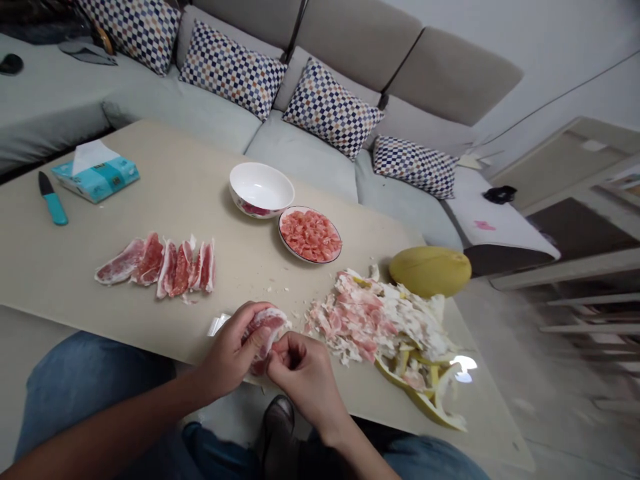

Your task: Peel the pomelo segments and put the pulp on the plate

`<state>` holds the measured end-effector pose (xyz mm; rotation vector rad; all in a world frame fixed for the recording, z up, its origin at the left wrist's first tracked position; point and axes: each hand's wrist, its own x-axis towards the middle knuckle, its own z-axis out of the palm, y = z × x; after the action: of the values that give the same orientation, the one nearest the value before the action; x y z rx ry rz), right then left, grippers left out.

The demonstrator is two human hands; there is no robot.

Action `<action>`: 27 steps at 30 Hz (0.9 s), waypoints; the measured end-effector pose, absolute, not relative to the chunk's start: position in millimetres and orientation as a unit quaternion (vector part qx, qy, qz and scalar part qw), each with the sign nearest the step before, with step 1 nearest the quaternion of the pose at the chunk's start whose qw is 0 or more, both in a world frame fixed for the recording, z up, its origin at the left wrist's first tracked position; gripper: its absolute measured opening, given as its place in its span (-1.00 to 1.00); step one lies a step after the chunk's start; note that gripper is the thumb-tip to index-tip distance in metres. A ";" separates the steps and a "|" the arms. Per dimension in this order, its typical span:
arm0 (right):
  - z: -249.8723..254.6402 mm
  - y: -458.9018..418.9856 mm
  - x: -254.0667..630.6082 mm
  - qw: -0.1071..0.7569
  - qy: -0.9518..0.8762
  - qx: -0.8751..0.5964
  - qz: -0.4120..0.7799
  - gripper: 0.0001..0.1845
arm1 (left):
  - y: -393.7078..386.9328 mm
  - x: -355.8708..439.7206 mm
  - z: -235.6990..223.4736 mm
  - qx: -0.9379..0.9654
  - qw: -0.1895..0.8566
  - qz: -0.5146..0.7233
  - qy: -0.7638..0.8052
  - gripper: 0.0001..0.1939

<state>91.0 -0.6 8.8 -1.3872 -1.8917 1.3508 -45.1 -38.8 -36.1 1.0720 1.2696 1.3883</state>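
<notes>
My left hand (237, 350) is wrapped round a pink pomelo segment (270, 321) with white membrane, held over the table's near edge. The fingers of my right hand (307, 377) are pinched together at the segment's right side; what lies between them is too small to tell, probably its skin. To the left, several unpeeled pomelo segments (173, 267) lie in a row. A plate of peeled pink pulp (310, 235) stands further back, beside a white bowl (263, 189). Right of my hands is a heap of membrane scraps (365, 313) with yellow-green rind (425, 403).
A whole yellow pomelo (430, 271) rests behind the scraps near the table's right end. At the far left are a knife with a teal handle (53, 200) and a blue tissue pack (97, 175). A sofa (305, 157) with checked cushions runs along the table's far side.
</notes>
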 end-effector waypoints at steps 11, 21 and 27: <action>-4.1 10.3 101.5 0.195 -0.509 -0.470 0.694 -0.87 | -30.0 -55.1 -29.5 0.233 0.709 0.580 0.328 -0.54; 11.8 1.3 107.4 0.249 -0.652 -0.510 0.502 -0.90 | -24.3 -54.0 -49.7 0.348 0.730 0.508 0.296 -0.36; 12.3 -3.7 107.5 0.242 -0.677 -0.517 0.465 -0.82 | -29.0 -50.3 -50.4 0.354 0.725 0.492 0.326 -0.54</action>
<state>107.5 -3.7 12.3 -1.4120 -1.8500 1.2719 -50.3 -29.0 -50.4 0.7809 0.7197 1.0859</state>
